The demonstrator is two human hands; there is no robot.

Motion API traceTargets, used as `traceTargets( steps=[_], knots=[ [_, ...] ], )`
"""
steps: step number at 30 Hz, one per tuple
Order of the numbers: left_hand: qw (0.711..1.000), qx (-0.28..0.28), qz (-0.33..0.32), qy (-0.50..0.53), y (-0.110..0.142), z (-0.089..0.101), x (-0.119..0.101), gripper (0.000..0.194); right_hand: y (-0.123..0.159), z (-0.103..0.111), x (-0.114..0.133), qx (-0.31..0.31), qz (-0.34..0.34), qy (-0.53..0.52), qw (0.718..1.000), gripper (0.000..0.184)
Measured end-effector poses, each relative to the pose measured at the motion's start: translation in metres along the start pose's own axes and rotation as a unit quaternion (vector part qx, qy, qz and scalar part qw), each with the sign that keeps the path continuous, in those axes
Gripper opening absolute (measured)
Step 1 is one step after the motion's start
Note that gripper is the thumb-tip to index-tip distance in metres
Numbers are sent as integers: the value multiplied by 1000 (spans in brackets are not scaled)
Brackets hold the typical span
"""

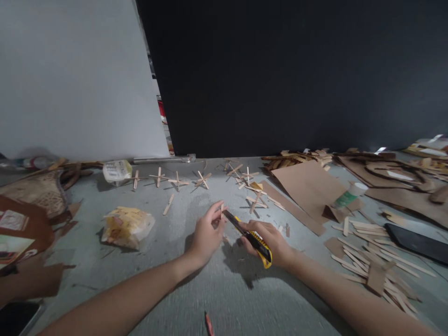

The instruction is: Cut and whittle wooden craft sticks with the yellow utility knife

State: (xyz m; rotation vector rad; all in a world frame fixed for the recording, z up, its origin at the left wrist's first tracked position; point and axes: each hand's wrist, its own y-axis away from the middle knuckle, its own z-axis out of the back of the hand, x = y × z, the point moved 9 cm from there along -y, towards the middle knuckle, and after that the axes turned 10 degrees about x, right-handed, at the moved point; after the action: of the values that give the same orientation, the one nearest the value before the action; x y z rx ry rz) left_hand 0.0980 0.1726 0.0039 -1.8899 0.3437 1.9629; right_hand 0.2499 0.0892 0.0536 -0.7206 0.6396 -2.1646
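Between the thumb and fingers of my left hand a short wooden craft stick is pinched, standing roughly upright. My right hand grips a yellow and black utility knife. Its blade end points up and left and meets or nearly meets the stick; I cannot tell if it touches. Beyond my hands stand several small crossed-stick pieces, set in a loose row. A single loose stick lies to the left of them.
A crumpled plastic bag lies at left, with a clear plastic container behind it. On the right are a pile of craft sticks, a black phone, cardboard and a green-labelled bottle. A red pen-like object lies near me.
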Motion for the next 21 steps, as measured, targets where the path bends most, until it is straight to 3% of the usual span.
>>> traceTargets(
  steps=[7,21],
  knots=[
    [999,15,-2,31,-2,-2,8,54,2,-1,-3,-8,-6,-1,1000,38],
    [998,-5,-7,70,-4,2,5,68,0,4,-2,-33,-14,-29,999,36]
  ],
)
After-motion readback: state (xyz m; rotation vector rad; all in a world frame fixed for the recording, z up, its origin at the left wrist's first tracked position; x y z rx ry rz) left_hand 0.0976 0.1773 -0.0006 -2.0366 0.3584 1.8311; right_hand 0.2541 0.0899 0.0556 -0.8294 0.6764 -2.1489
